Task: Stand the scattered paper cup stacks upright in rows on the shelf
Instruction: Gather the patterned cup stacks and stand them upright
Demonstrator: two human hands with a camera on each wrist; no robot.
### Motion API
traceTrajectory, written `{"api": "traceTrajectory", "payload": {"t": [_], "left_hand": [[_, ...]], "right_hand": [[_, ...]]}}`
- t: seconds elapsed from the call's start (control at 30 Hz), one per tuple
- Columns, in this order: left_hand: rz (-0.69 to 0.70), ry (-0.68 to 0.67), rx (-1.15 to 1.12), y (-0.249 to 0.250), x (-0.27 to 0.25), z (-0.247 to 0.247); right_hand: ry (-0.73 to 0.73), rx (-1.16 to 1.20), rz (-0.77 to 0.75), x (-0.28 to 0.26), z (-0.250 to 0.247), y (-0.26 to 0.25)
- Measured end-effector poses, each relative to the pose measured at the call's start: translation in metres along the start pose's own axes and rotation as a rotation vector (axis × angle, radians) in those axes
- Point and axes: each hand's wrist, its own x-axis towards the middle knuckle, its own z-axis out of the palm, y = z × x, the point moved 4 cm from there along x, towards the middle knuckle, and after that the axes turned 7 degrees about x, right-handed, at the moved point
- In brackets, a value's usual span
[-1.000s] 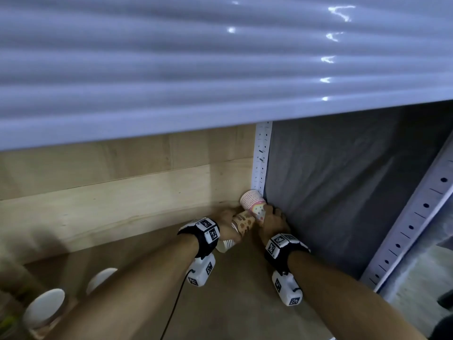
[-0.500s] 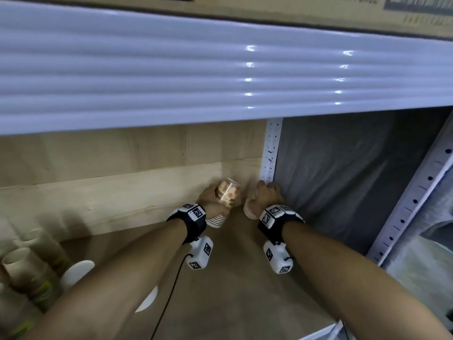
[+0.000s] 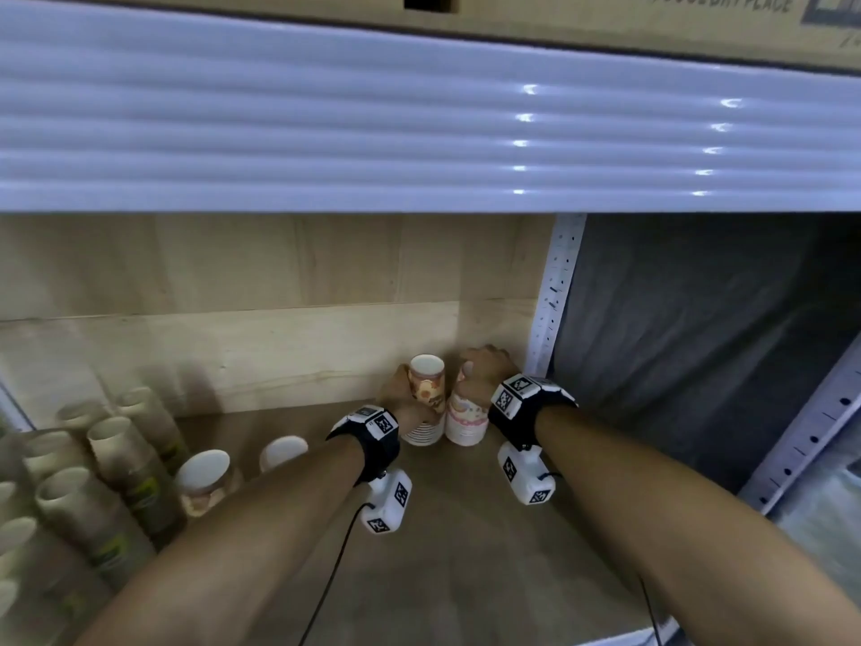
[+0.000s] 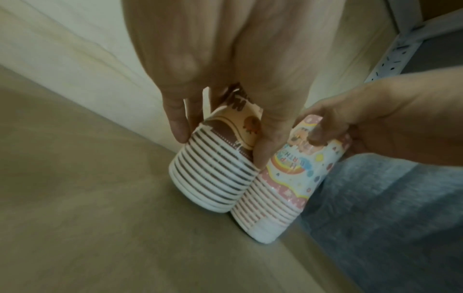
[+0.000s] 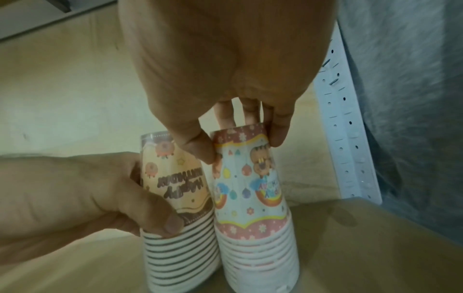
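Two paper cup stacks stand side by side, rims down, in the shelf's back right corner. My left hand (image 3: 400,403) grips the orange-and-brown printed stack (image 3: 426,403) (image 4: 218,172) (image 5: 180,218), thumb on one side and fingers on the other. My right hand (image 3: 480,370) pinches the top of the pink rainbow-printed stack (image 3: 466,421) (image 4: 288,178) (image 5: 253,198). The two stacks touch each other low down. Both stand on the wooden shelf board (image 3: 466,552).
At the left, several plain tan cup stacks (image 3: 126,459) stand in rows, and two white-topped stacks (image 3: 205,477) stand nearer the middle. A perforated white upright (image 3: 554,291) and grey cloth (image 3: 675,366) bound the right. A white corrugated shelf front (image 3: 419,132) hangs overhead.
A second ago both stacks were held tilted off the board. They have since been set down upright in the corner, and the view has pulled back and up.
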Motion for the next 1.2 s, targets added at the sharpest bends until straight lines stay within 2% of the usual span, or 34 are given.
{"api": "traceTrajectory", "payload": {"t": [0.2, 0.4, 0.57, 0.7, 0.9, 1.2], "left_hand": [[-0.005, -0.027, -0.032, -0.013, -0.008, 0.004], [0.013, -0.035, -0.016, -0.009, -0.010, -0.001], [0.074, 0.001, 0.055, 0.020, -0.012, -0.023], [0.029, 0.020, 0.178, 0.033, -0.010, -0.038], [0.011, -0.087, 0.447, 0.047, -0.009, -0.036], [0.028, -0.044, 0.471, 0.056, 0.013, -0.038]], "right_hand": [[-0.025, -0.031, -0.046, 0.000, 0.002, -0.005], [-0.018, 0.059, 0.010, -0.005, -0.005, -0.009], [0.018, 0.133, 0.042, -0.006, -0.017, -0.013], [0.072, 0.100, 0.055, -0.011, -0.021, -0.008], [0.039, 0.069, 0.039, -0.020, -0.013, -0.002], [0.009, 0.160, 0.039, -0.010, -0.020, -0.004]]}}
